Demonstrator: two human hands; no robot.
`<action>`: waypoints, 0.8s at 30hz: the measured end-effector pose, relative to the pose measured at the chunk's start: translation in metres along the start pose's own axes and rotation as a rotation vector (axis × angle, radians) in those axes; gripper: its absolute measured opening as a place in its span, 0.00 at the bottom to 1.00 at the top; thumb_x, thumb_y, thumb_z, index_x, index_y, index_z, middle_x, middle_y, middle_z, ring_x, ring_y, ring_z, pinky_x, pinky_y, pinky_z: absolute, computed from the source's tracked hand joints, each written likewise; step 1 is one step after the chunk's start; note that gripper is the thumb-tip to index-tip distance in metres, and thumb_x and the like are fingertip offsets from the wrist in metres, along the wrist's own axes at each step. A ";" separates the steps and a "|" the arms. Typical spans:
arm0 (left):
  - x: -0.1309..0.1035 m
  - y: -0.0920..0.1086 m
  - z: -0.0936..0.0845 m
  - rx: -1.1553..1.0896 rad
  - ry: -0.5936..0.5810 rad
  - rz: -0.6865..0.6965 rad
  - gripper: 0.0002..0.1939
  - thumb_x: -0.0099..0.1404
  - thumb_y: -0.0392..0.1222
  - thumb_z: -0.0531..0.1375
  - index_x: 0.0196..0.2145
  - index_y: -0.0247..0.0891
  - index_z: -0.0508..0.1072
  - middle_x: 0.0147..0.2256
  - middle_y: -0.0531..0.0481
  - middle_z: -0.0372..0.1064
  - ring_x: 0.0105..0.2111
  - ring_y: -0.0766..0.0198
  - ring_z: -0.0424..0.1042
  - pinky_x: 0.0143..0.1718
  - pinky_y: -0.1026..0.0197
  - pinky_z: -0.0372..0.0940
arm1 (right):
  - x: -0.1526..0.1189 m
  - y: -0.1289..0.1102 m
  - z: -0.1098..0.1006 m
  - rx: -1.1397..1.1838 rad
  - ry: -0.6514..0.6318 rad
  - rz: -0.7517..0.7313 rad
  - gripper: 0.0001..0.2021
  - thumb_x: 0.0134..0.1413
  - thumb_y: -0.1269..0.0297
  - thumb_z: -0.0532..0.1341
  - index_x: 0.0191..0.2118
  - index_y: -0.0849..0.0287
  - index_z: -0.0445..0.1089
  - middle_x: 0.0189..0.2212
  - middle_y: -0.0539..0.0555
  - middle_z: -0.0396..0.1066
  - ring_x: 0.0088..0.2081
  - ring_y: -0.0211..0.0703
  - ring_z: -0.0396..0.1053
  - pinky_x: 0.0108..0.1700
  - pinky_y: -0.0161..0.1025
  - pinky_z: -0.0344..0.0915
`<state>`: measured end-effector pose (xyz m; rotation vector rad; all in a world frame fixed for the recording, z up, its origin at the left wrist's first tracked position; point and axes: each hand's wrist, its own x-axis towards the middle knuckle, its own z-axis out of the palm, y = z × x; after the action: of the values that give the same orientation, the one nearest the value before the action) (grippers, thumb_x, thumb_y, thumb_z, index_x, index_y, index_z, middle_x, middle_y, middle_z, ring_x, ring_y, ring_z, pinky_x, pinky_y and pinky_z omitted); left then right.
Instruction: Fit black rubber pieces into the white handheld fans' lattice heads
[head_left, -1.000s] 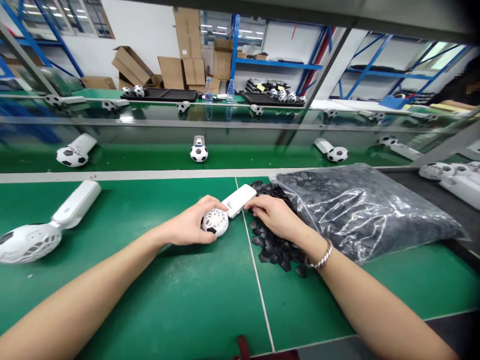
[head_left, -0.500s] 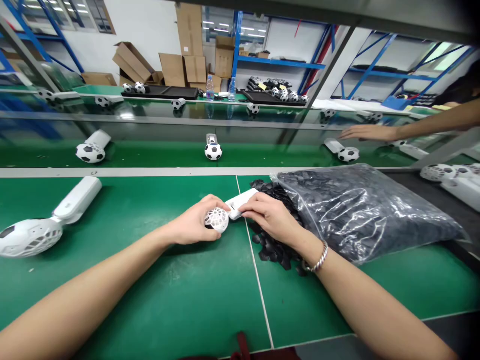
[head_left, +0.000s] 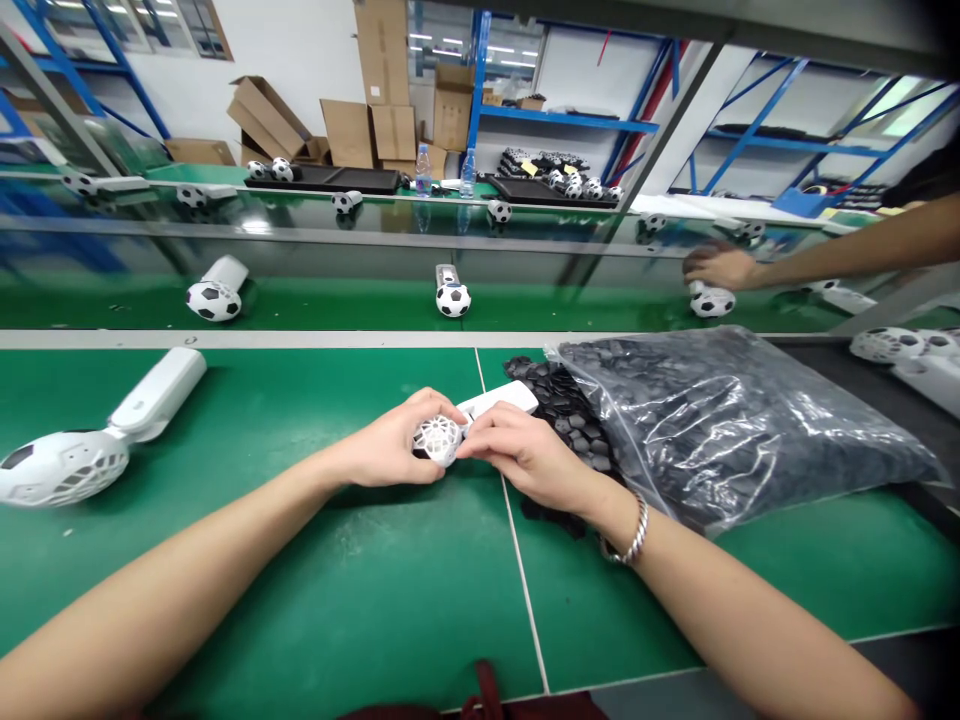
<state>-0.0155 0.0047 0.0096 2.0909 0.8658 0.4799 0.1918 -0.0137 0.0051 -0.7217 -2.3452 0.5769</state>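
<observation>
My left hand (head_left: 401, 440) is closed around the ball-shaped head of a white football device (head_left: 438, 440). The head's open lattice faces me, and a black patch shows at its left side. A white handle (head_left: 501, 398) extends from the head to the upper right, behind my right hand (head_left: 529, 450). Thumb and fingertips of that hand are pinched together against the right edge of the lattice; anything between them is hidden. Loose black plastic pieces (head_left: 577, 430) lie in a heap just beyond my right hand, spilling from a clear plastic bag (head_left: 720, 420) full of them.
Another football device (head_left: 71, 468) lies on the green bench at the left. Behind the bench, a green conveyor (head_left: 337, 300) carries several more, including a football device (head_left: 453, 299) in the middle. A co-worker's hand (head_left: 724, 268) is over a football device (head_left: 712, 301) at the right.
My right hand has shifted left from the handle to the lattice edge. The football devices on the near belt have moved right. The co-worker's hand has come down onto one of them.
</observation>
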 end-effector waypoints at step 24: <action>0.002 0.008 0.014 0.133 0.235 -0.002 0.08 0.54 0.41 0.57 0.34 0.41 0.66 0.34 0.51 0.65 0.35 0.59 0.67 0.36 0.60 0.64 | 0.012 0.005 0.010 0.037 0.095 0.245 0.12 0.46 0.57 0.63 0.31 0.59 0.65 0.29 0.50 0.67 0.32 0.37 0.65 0.37 0.34 0.62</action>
<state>-0.0027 -0.0047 0.0074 2.1837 1.0595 0.6937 0.1789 -0.0042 0.0001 -1.0049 -2.1682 0.6738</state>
